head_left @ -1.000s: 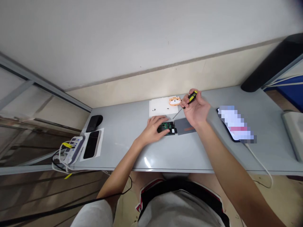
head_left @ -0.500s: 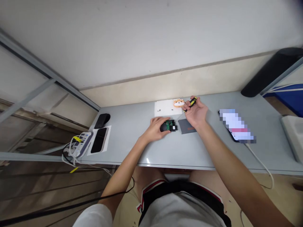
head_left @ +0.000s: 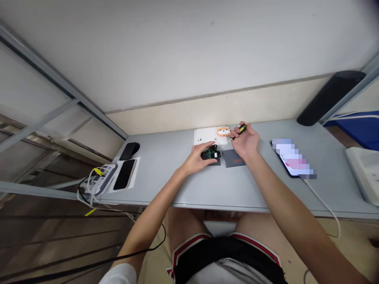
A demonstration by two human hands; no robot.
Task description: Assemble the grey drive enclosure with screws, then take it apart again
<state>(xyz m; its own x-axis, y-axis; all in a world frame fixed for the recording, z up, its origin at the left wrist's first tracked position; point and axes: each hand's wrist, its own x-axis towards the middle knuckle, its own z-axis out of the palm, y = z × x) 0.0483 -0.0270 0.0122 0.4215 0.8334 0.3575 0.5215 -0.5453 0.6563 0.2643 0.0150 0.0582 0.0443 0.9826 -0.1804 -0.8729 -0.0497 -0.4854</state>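
A small green circuit board (head_left: 212, 152) with black parts and a white label is gripped at its edges between the thumb and fingers of my left hand (head_left: 197, 158). Beneath it shows the edge of a dark grey plate or casing half (head_left: 217, 162). My right hand (head_left: 245, 141) is closed around a yellow-and-black screwdriver (head_left: 242, 128). Its thin shaft slants down left, with the tip close to the board's right side; whether it touches, I cannot tell. A flat grey cover (head_left: 232, 158) with reddish marking lies beside the board, partly under my right hand.
Behind the board are a white sheet (head_left: 204, 136) with several tiny dark screws and an orange-and-white animal-face item (head_left: 223, 131). A lit phone (head_left: 291, 157) on a cable lies right. Leftward are a dark phone (head_left: 124, 174), a power strip (head_left: 105, 179) and a black object (head_left: 129, 151).
The circuit board has come up and tilted in my left hand, baring the grey plate under it. The screwdriver stays near its right side. The camera view has shifted slightly.
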